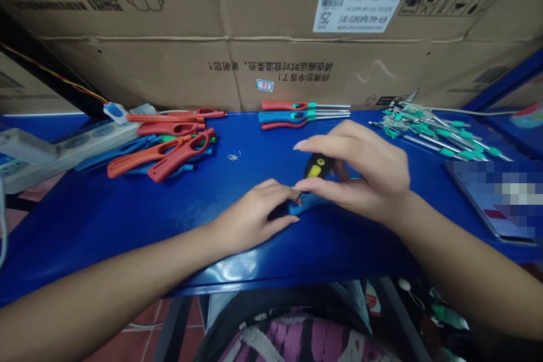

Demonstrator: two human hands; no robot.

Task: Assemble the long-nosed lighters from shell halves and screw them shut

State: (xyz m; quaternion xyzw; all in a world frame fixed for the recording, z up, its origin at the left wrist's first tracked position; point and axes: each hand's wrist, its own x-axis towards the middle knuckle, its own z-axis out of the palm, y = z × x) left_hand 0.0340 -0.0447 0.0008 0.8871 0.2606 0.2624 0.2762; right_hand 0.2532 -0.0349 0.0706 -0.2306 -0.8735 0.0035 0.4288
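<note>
My left hand (257, 215) is pinched on the end of a blue lighter handle (311, 202) lying flat on the blue table (203, 260). Over that handle, my right hand (365, 167) grips a short black and yellow screwdriver (316, 168), fingers wrapped round its top and side. The screwdriver's tip points down by my left fingertips; its contact point is hidden. Part of the blue handle disappears under my right hand. A few small screws (232, 156) lie behind my left hand.
Red, orange and blue handle shells (169, 150) are piled at left beside a power strip (80, 138). Several lighters with metal tubes (303, 116) lie at the back, against a cardboard box (169, 68). At right are tube parts with green pieces (441, 130) and a phone (496, 198).
</note>
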